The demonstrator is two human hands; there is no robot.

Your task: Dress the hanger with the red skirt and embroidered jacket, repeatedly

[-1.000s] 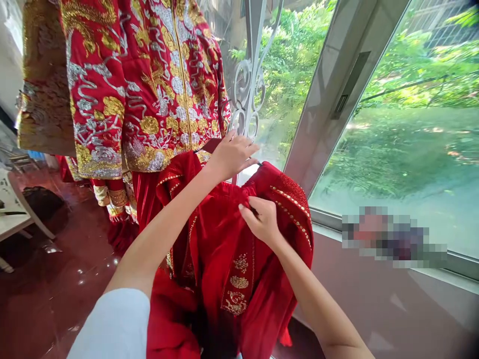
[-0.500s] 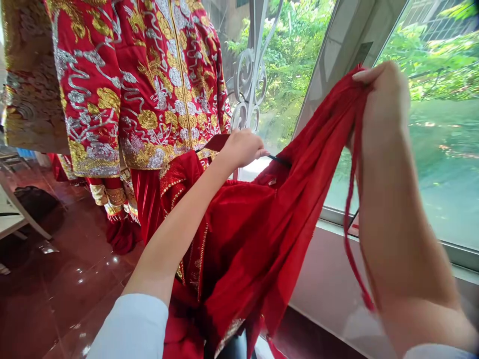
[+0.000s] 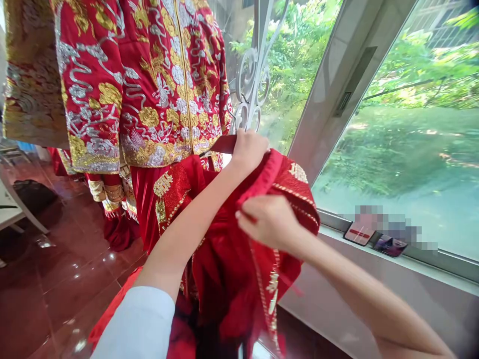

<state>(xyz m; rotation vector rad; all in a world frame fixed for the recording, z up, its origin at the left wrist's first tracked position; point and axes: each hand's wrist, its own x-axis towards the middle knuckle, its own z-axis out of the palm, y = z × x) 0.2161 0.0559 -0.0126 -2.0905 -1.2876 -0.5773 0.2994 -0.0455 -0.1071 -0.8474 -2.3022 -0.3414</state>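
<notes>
Toward four o'clock, pinching the red garment [image 3: 224,259] with the right hand [image 3: 271,220]. At twelve, clasping the hanger [image 3: 223,144] with the left hand [image 3: 251,150], near the jacket [image 3: 162,89] at eleven.

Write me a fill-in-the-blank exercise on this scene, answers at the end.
1. The garment in the right hand is coloured ____.
2. The hanging jacket is embroidered in gold and ____.
3. In this view, the window is on the jacket's ____ side.

Missing words: red; silver; right.
</notes>
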